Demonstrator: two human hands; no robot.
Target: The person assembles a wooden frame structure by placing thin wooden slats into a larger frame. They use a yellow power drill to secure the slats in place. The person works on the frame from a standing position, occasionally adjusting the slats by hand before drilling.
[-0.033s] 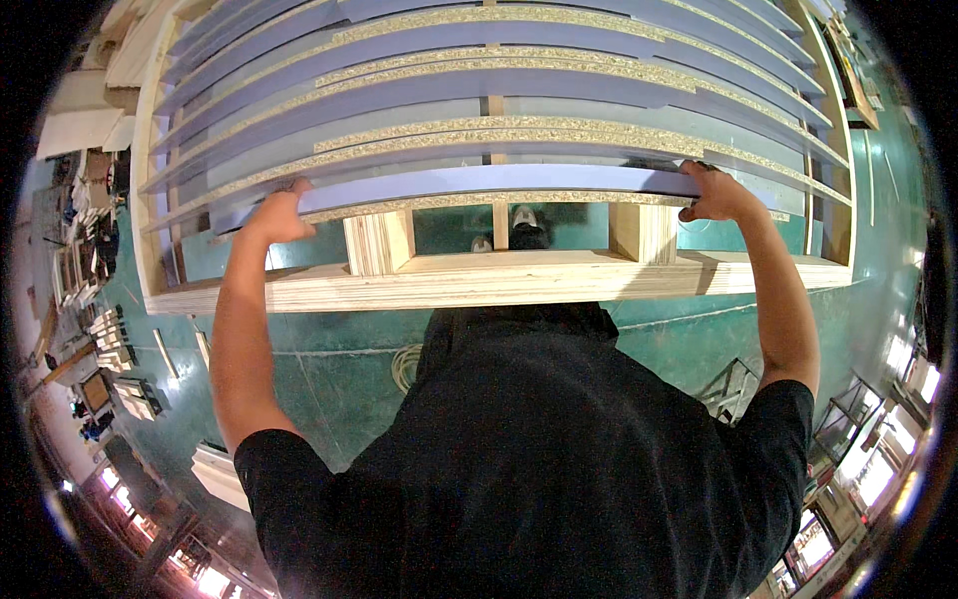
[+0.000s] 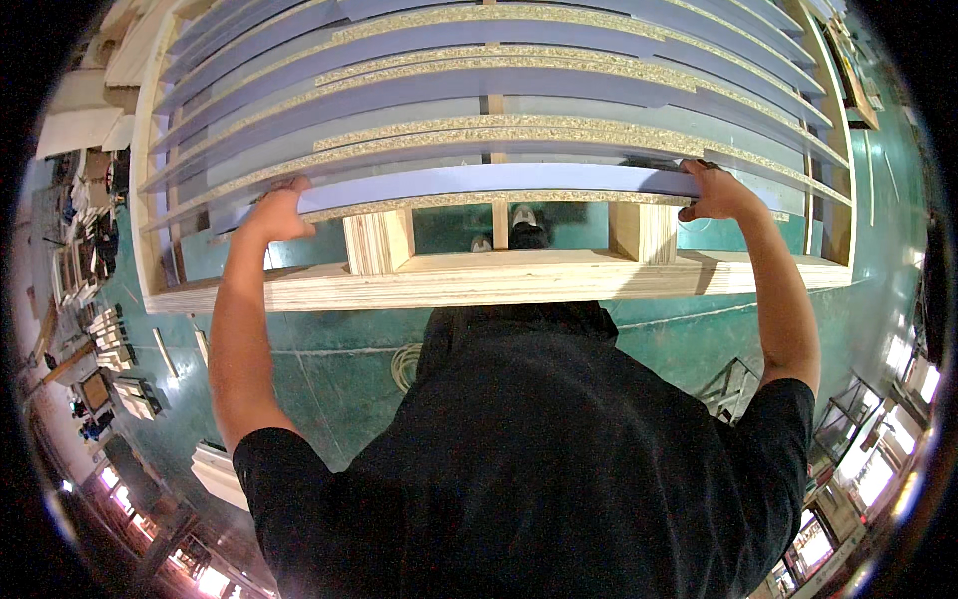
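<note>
Both hands grip the nearest particleboard panel (image 2: 479,182), which has a smooth bluish-grey face and a raw chip edge. Near its left end, my left hand (image 2: 279,212) closes over the panel with the thumb on the near side. My right hand (image 2: 720,192) holds it close to the right end, fingers over the top and thumb below. The panel lies across the front of a pale wooden frame (image 2: 499,283), just beyond two plywood blocks (image 2: 371,243). Parts of both hands' fingertips are hidden behind the panel.
Several more bluish panels (image 2: 579,83) stand in rows inside the frame, between its side rails (image 2: 836,190). My shoes (image 2: 527,220) show through the frame on the green floor (image 2: 329,369). Wood offcuts (image 2: 135,396) lie at the left, and a coiled hose (image 2: 404,367) rests near me.
</note>
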